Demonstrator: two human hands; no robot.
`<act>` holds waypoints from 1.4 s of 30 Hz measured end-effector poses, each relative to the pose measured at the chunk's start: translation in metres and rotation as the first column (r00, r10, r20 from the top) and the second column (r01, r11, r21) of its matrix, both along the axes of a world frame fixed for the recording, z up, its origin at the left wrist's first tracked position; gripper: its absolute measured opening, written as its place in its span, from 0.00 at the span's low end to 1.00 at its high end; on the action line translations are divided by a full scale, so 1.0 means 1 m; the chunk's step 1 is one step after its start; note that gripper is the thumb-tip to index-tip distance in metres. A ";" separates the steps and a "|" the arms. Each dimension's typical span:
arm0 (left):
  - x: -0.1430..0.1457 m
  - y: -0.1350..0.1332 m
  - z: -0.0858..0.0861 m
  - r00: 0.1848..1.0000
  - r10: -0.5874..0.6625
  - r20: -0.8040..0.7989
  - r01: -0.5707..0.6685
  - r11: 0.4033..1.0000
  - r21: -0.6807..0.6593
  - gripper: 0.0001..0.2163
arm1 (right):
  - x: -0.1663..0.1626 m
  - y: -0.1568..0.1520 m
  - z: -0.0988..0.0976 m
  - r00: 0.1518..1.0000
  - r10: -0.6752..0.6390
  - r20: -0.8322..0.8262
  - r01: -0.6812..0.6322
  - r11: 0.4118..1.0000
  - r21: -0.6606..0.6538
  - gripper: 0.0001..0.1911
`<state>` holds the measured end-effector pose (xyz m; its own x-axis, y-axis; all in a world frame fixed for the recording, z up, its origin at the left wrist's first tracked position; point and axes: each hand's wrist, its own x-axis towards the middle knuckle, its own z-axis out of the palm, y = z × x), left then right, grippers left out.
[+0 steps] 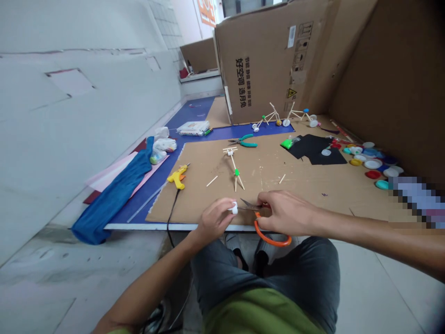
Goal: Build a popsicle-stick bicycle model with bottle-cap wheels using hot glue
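My left hand (215, 218) pinches a small white bottle cap (234, 208) at the near edge of a cardboard sheet (313, 185). My right hand (287, 212) grips orange-handled scissors (269, 234), whose blades point left and touch the cap. Just beyond the hands lies a small stick figure (234, 167) made of wooden sticks with a green joint and white caps. Loose sticks (212, 181) lie beside it.
A yellow glue gun (178, 176) with a black cord lies left on the sheet. Teal pliers (245, 141), black paper (314, 148) and several coloured bottle caps (371, 163) sit farther back and right. Two stick bicycles (285, 116) stand before a large cardboard box (264, 60). A blue cloth (114, 195) lies left.
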<state>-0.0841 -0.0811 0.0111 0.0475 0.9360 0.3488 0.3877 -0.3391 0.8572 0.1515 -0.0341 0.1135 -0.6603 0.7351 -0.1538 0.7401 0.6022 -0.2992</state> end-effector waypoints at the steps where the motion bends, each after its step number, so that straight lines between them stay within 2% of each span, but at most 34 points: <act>1: 0.002 0.000 0.000 0.998 0.008 0.061 -0.005 0.998 -0.057 0.13 | 0.000 0.000 -0.001 1.000 0.017 0.007 -0.018 0.999 0.047 0.15; 3: 0.005 0.001 0.001 0.968 0.006 0.252 0.059 0.967 -0.249 0.17 | 0.000 -0.002 -0.003 0.995 0.080 0.057 -0.092 0.962 0.258 0.12; 5: 0.008 0.002 0.004 0.890 -0.004 0.456 0.219 0.881 -0.418 0.19 | 0.000 -0.006 -0.006 0.976 0.174 0.131 -0.215 0.862 0.459 0.10; 7: 0.009 0.001 0.008 0.816 -0.002 0.578 0.343 0.807 -0.481 0.19 | 0.000 -0.008 -0.007 0.953 0.245 0.178 -0.303 0.776 0.553 0.11; 8: 0.009 0.001 0.009 0.807 0.003 0.590 0.351 0.801 -0.484 0.19 | 0.001 -0.009 -0.007 0.949 0.258 0.180 -0.314 0.765 0.562 0.11; 9: 0.008 0.000 0.010 0.826 0.007 0.564 0.312 0.827 -0.467 0.18 | 0.001 -0.009 -0.007 0.954 0.249 0.165 -0.298 0.783 0.545 0.11; 10: 0.006 -0.001 0.010 0.865 0.006 0.501 0.238 0.875 -0.422 0.17 | 0.001 -0.008 -0.005 0.967 0.217 0.134 -0.255 0.828 0.500 0.10; 12: 0.002 -0.002 0.009 0.954 -0.002 0.299 0.080 0.965 -0.250 0.15 | 0.000 -0.005 -0.001 0.992 0.112 0.057 -0.124 0.941 0.315 0.10; 13: 0.001 -0.002 0.008 0.980 -0.004 0.197 0.035 0.988 -0.153 0.14 | 0.000 -0.003 0.001 0.998 0.062 0.026 -0.066 0.981 0.184 0.12; 15: 0.000 -0.001 0.006 0.995 0.001 0.096 0.004 0.999 -0.054 0.13 | -0.002 0.000 0.005 1.000 0.000 0.002 0.000 0.998 -0.065 0.13; 16: 0.001 0.000 0.006 0.993 0.002 0.119 0.008 0.997 -0.082 0.14 | -0.002 0.001 0.007 1.000 -0.007 0.002 0.007 0.992 -0.126 0.12; 17: 0.002 0.001 0.006 0.982 0.007 0.188 0.022 0.988 -0.153 0.15 | -0.002 0.002 0.007 1.000 -0.001 0.005 0.002 0.993 -0.119 0.12; 18: 0.004 0.002 0.007 0.958 0.014 0.287 0.061 0.966 -0.251 0.16 | -0.003 0.001 0.008 1.000 0.017 0.013 -0.016 0.999 -0.043 0.12; 19: 0.006 0.003 0.009 0.918 0.021 0.397 0.131 0.927 -0.352 0.17 | -0.003 0.000 0.007 0.998 0.049 0.027 -0.051 0.995 0.086 0.11; 20: 0.008 0.004 0.011 0.866 0.025 0.499 0.225 0.873 -0.433 0.18 | -0.002 -0.001 0.006 0.994 0.101 0.049 -0.110 0.966 0.236 0.11; 22: 0.011 0.005 0.014 0.776 0.019 0.630 0.387 0.775 -0.500 0.19 | -0.001 -0.003 0.003 0.969 0.216 0.123 -0.248 0.849 0.466 0.10; 23: 0.011 0.005 0.015 0.763 0.009 0.646 0.414 0.761 -0.500 0.19 | 0.000 -0.003 0.001 0.953 0.257 0.157 -0.301 0.798 0.522 0.10; 24: 0.010 0.004 0.016 0.777 -0.010 0.629 0.404 0.775 -0.486 0.18 | 0.001 -0.003 0.000 0.944 0.279 0.176 -0.330 0.769 0.547 0.10; 25: 0.008 0.004 0.016 0.815 -0.028 0.578 0.348 0.822 -0.451 0.16 | 0.001 -0.003 -0.001 0.944 0.280 0.175 -0.330 0.770 0.546 0.10; 26: 0.006 0.004 0.015 0.869 -0.040 0.493 0.258 0.887 -0.382 0.15 | 0.002 -0.003 -0.002 0.954 0.258 0.156 -0.301 0.798 0.522 0.09; 28: 0.002 0.003 0.010 0.967 -0.043 0.252 0.080 0.987 -0.137 0.12 | 0.001 -0.002 -0.003 0.983 0.168 0.080 -0.186 0.896 0.403 0.10; 30: -0.003 0.004 0.004 0.999 -0.023 0.038 0.018 0.992 0.128 0.09 | 0.001 -0.002 -0.003 0.997 0.079 0.012 -0.080 0.963 0.256 0.12; 32: -0.006 0.004 -0.001 0.999 -0.029 -0.038 0.038 0.969 0.243 0.10 | 0.000 -0.001 -0.003 0.998 0.060 -0.012 -0.056 0.974 0.217 0.13; 34: -0.006 0.003 -0.003 0.997 -0.029 0.068 0.016 0.984 0.178 0.17 | 0.000 -0.001 -0.002 0.994 0.111 0.011 -0.108 0.941 0.320 0.12; 36: -0.004 0.003 -0.001 0.965 -0.026 0.260 0.040 0.998 -0.048 0.20 | 0.001 -0.001 -0.002 0.983 0.173 0.063 -0.182 0.867 0.464 0.11; 37: -0.004 0.003 0.001 0.937 -0.026 0.348 0.093 0.979 -0.179 0.20 | 0.001 -0.001 -0.002 0.976 0.198 0.094 -0.217 0.825 0.521 0.09; 39: -0.003 0.005 0.007 0.889 -0.043 0.455 0.232 0.900 -0.370 0.21 | 0.000 -0.002 -0.001 0.962 0.229 0.150 -0.273 0.760 0.590 0.08; 41: -0.004 0.006 0.012 0.885 -0.078 0.459 0.296 0.855 -0.425 0.21 | -0.001 -0.002 0.001 0.953 0.243 0.181 -0.303 0.738 0.603 0.08; 42: -0.005 0.007 0.014 0.906 -0.088 0.415 0.269 0.875 -0.403 0.20 | -0.002 -0.003 0.002 0.955 0.237 0.179 -0.297 0.751 0.589 0.08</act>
